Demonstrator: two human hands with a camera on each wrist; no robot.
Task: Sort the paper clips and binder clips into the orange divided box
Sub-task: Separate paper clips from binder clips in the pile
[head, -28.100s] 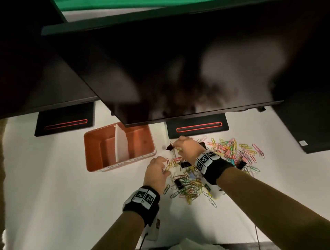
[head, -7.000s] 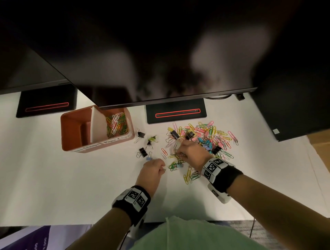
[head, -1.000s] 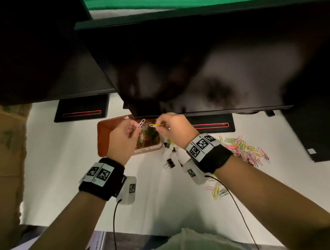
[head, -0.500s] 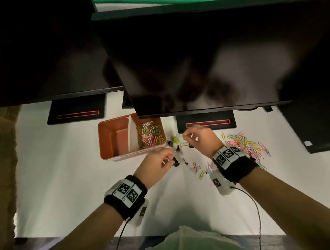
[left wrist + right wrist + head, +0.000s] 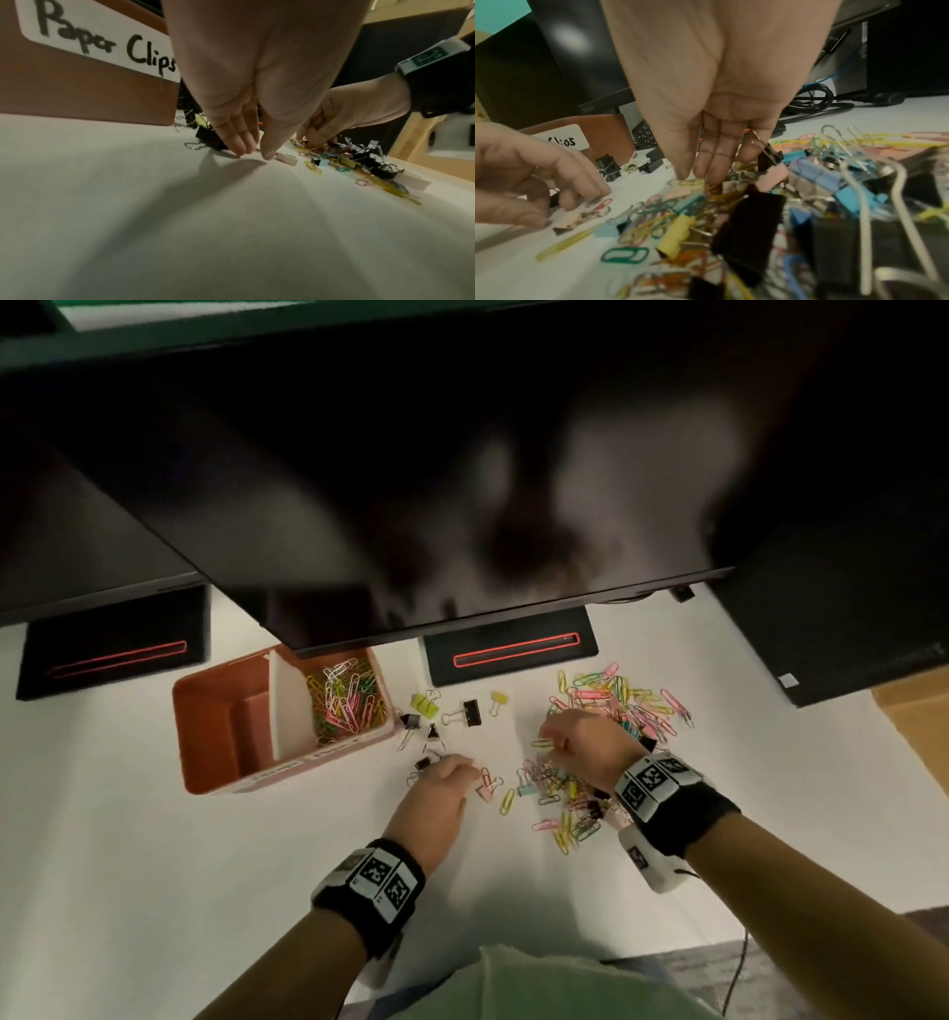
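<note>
Grip narrow, empty on left hand (image 5: 436,793); unclear on right hand (image 5: 580,742); both lowered from box (image 5: 205,726) to clips (image 5: 570,801).

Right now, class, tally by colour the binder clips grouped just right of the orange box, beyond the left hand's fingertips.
Yellow binder clips: 2
Black binder clips: 4
Total: 6

Orange divided box (image 5: 179,742) stands upright at left, white divider (image 5: 290,706) across it, w/ coloured paper clips (image 5: 346,706) heaped in the right compartment, black & yellow binder clips (image 5: 470,712) scattered just beside it, and a mixed pile (image 5: 570,801) of both further right.
</note>
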